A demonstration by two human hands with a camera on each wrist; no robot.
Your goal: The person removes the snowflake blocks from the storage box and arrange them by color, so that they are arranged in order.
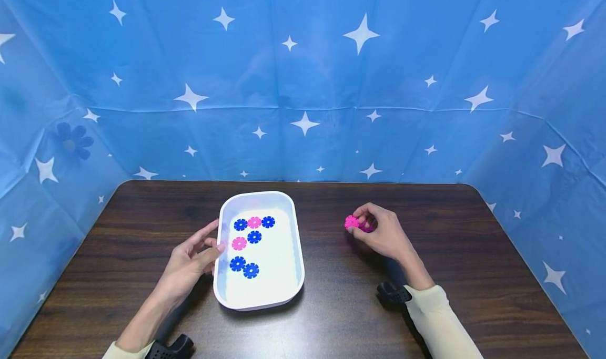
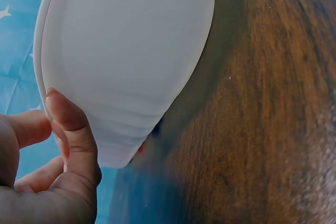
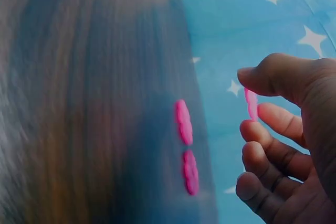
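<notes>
Fingers of the right hand (image 1: 383, 233) pinched a pink disc (image 1: 352, 222) near the surface's (image 1: 426, 306) right half; light and stiff, it looked easiest held by its notched rim. The left hand (image 1: 191, 259), relaxed, touched the white tray's (image 1: 218, 275) left wall.

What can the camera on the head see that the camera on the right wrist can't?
Only the head view shows the left hand touching the white tray, and the blue discs and pink discs inside it. Only the right wrist view shows two more pink pieces beside the hand. Both show the right hand, its grip pinching a pink disc, and the wooden table.
</notes>
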